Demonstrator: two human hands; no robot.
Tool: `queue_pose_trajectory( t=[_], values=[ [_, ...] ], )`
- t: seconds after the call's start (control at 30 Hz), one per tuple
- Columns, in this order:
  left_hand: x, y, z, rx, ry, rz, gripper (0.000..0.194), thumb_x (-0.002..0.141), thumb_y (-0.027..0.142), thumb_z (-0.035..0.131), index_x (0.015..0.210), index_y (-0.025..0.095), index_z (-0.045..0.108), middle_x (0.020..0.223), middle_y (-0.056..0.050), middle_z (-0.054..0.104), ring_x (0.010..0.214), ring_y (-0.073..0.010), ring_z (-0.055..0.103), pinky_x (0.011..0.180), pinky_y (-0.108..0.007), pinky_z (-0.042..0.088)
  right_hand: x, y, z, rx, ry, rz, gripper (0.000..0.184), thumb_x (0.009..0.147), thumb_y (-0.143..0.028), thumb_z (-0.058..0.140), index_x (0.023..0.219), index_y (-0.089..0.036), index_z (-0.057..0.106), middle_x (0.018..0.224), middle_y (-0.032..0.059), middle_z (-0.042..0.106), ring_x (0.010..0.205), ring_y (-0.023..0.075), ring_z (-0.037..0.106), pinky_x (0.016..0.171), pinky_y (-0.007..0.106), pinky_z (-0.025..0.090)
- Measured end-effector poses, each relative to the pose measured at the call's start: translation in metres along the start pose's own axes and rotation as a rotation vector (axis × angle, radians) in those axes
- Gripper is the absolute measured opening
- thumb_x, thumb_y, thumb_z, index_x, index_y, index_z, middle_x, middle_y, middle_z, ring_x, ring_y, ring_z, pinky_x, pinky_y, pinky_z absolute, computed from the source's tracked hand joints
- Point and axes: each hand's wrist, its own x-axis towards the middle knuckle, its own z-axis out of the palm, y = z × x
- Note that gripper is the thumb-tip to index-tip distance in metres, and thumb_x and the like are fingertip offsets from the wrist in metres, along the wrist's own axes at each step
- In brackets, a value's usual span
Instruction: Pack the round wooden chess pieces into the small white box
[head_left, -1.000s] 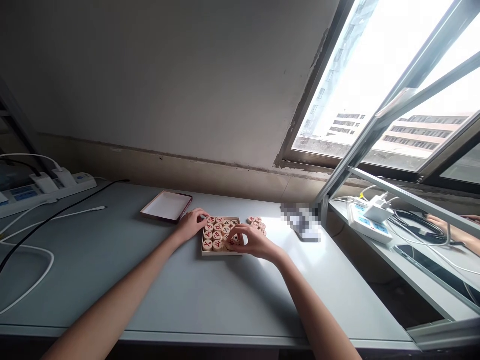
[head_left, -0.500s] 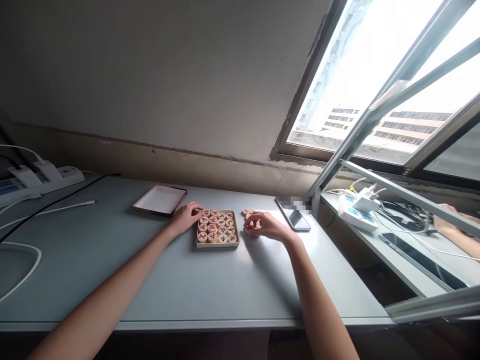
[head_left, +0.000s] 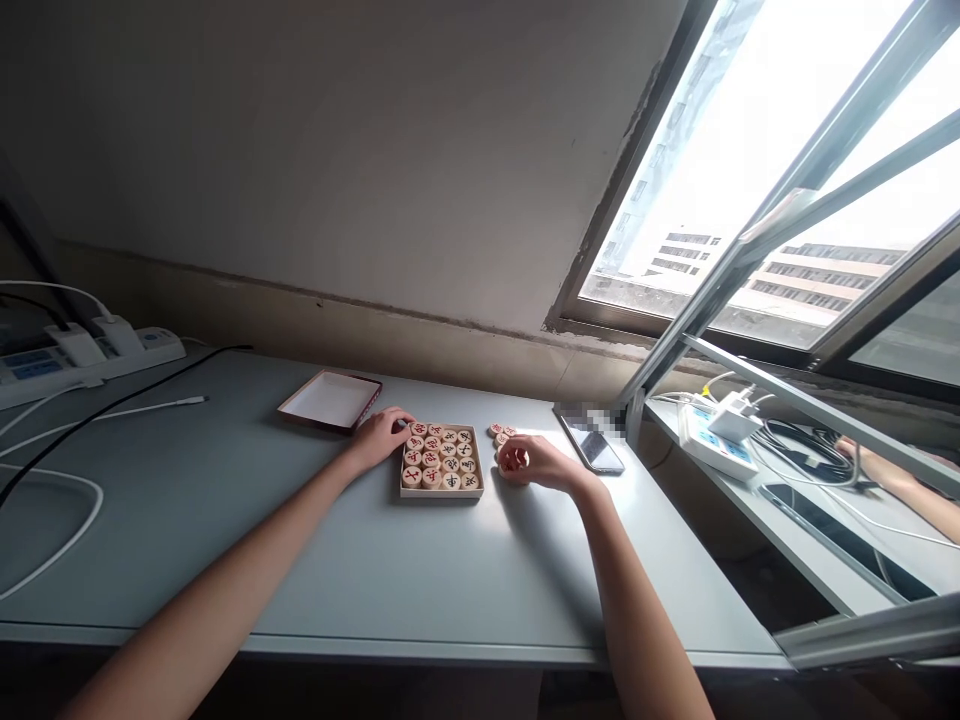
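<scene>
A shallow box (head_left: 441, 493) on the desk is filled with rows of round wooden Chinese chess pieces (head_left: 450, 465), with red characters on the left side and black on the right. My left hand (head_left: 381, 438) rests at the box's far left corner, its fingers bent against the edge. To the right of the box, my right hand (head_left: 546, 462) curls its thumb and fingers round a red-marked chess piece (head_left: 513, 462) low over the desk. Some loose chess pieces (head_left: 496, 430) lie just beyond these fingers, partly covered by them.
The box lid (head_left: 330, 397) lies inside up at the back left. A phone (head_left: 598, 450) lies right of my right hand. Cables and a power strip (head_left: 37, 365) are at the left. Beyond the metal frame, another person's hand (head_left: 874, 465) is near a second power strip (head_left: 716, 440).
The view has shifted slightly. My right fingers have closed round a piece at the loose group, their opening now turned toward me. My left hand stays at the box corner.
</scene>
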Motion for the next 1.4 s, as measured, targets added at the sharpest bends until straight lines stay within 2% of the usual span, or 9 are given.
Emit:
queue_pose_trajectory(
  t=[0.2, 0.37, 0.47, 0.57, 0.87, 0.93, 1.03, 1.2, 1.4],
  values=[
    [0.001, -0.001, 0.001, -0.02, 0.011, 0.008, 0.023, 0.078, 0.029, 0.047, 0.088, 0.02, 0.065, 0.098, -0.005, 0.065, 0.089, -0.0202, 0.06, 0.083, -0.032, 0.047, 0.006, -0.008, 0.012, -0.298, 0.13, -0.02, 0.027, 0.074, -0.019, 0.048, 0.097, -0.027, 0.059, 0.107, 0.0046, 0.056, 0.097, 0.0214, 0.051, 0.084, 0.037, 0.037],
    [0.001, -0.002, 0.001, -0.048, 0.008, 0.029, 0.023, 0.078, 0.029, 0.047, 0.088, 0.019, 0.065, 0.096, -0.005, 0.065, 0.089, -0.0201, 0.061, 0.082, -0.031, 0.047, 0.025, -0.004, 0.04, -0.366, 0.378, 0.115, 0.039, 0.087, -0.024, 0.038, 0.125, -0.026, 0.044, 0.132, 0.0089, 0.043, 0.12, 0.0241, 0.04, 0.096, 0.046, 0.03],
    [0.001, -0.002, 0.001, -0.038, 0.014, 0.035, 0.022, 0.078, 0.028, 0.047, 0.087, 0.019, 0.065, 0.097, -0.005, 0.065, 0.09, -0.0202, 0.061, 0.081, -0.031, 0.047, 0.035, 0.004, 0.054, -0.365, 0.291, 0.078, 0.048, 0.093, -0.03, 0.032, 0.14, -0.028, 0.025, 0.147, 0.0072, 0.025, 0.136, 0.0229, 0.018, 0.105, 0.049, 0.021],
    [0.001, 0.0, 0.0, -0.025, 0.01, 0.036, 0.022, 0.078, 0.028, 0.047, 0.088, 0.019, 0.064, 0.098, -0.005, 0.065, 0.09, -0.0198, 0.061, 0.082, -0.031, 0.047, 0.041, 0.016, 0.057, -0.333, 0.208, 0.045, 0.046, 0.095, -0.03, 0.025, 0.141, -0.026, 0.024, 0.149, 0.0064, 0.018, 0.138, 0.0209, 0.007, 0.108, 0.046, 0.018],
    [-0.002, 0.007, -0.003, -0.034, -0.022, 0.019, 0.022, 0.079, 0.024, 0.042, 0.089, 0.017, 0.061, 0.099, -0.007, 0.063, 0.093, -0.0199, 0.059, 0.084, -0.032, 0.045, 0.026, 0.072, 0.035, -0.351, 0.312, 0.29, 0.043, 0.095, -0.028, 0.027, 0.137, -0.024, 0.037, 0.147, 0.0089, 0.025, 0.136, 0.0253, 0.015, 0.106, 0.053, 0.02],
    [-0.002, 0.008, -0.004, -0.038, -0.024, 0.016, 0.022, 0.079, 0.023, 0.042, 0.089, 0.018, 0.061, 0.099, -0.007, 0.063, 0.092, -0.0195, 0.058, 0.084, -0.031, 0.044, 0.026, 0.066, 0.032, -0.36, 0.388, 0.309, 0.043, 0.094, -0.031, 0.033, 0.137, -0.027, 0.036, 0.148, 0.0066, 0.021, 0.137, 0.0281, 0.008, 0.105, 0.059, 0.016],
    [-0.003, 0.011, -0.003, -0.053, -0.027, 0.023, 0.021, 0.079, 0.022, 0.043, 0.088, 0.018, 0.061, 0.098, -0.006, 0.063, 0.093, -0.0193, 0.058, 0.085, -0.03, 0.044, 0.033, 0.034, 0.032, -0.305, 0.489, 0.132, 0.046, 0.093, -0.03, 0.036, 0.138, -0.033, 0.031, 0.149, 0.001, 0.019, 0.138, 0.0255, 0.006, 0.106, 0.058, 0.017],
    [-0.004, 0.022, 0.0, -0.095, -0.037, 0.063, 0.021, 0.079, 0.024, 0.042, 0.085, 0.018, 0.061, 0.094, -0.006, 0.065, 0.09, -0.019, 0.059, 0.084, -0.028, 0.044, 0.049, -0.022, 0.047, -0.237, 0.359, -0.216, 0.049, 0.088, -0.027, 0.048, 0.135, -0.035, 0.036, 0.145, -0.0011, 0.029, 0.136, 0.0228, 0.017, 0.108, 0.05, 0.025],
    [-0.003, 0.026, 0.0, -0.115, -0.084, 0.062, 0.022, 0.078, 0.03, 0.043, 0.082, 0.017, 0.061, 0.089, -0.005, 0.064, 0.083, -0.0189, 0.059, 0.078, -0.028, 0.044, 0.05, -0.033, 0.054, -0.194, 0.433, -0.214, 0.022, 0.087, -0.034, 0.052, 0.107, -0.03, 0.061, 0.128, 0.0025, 0.05, 0.127, 0.0226, 0.034, 0.102, 0.044, 0.031]
  ],
)
